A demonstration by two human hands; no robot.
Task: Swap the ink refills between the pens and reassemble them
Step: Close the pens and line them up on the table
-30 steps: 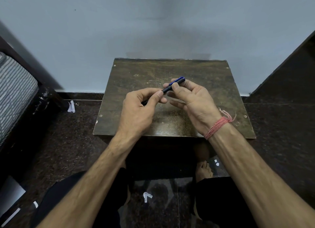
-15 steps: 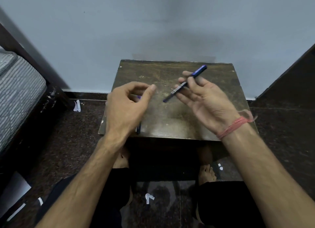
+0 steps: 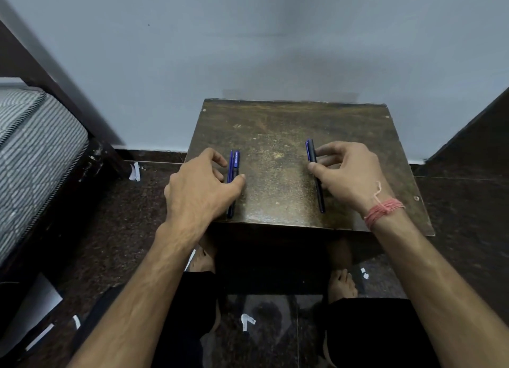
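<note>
A blue pen (image 3: pixel 236 161) lies lengthwise on the left part of the small dark wooden table (image 3: pixel 275 136), with a thin blue piece close along its left side. My left hand (image 3: pixel 198 191) is over it, thumb on its right side and curled fingers on its left, pinching it. A dark pen with a blue clip (image 3: pixel 319 197) lies lengthwise on the right part of the table. My right hand (image 3: pixel 347 172) holds it between thumb and curled fingertips near its upper half. Both pens point roughly towards the wall.
The table stands against a pale wall on a dark stone floor. A bed with a striped mattress (image 3: pixel 33 147) is at the left, and a dark panel (image 3: pixel 473 136) at the right. Paper scraps (image 3: pixel 248 322) lie on the floor. My bare feet show under the table.
One second ago both hands held one pen together above the table. They then moved apart, each with a pen, and now both pens are down on the tabletop, left and right.
</note>
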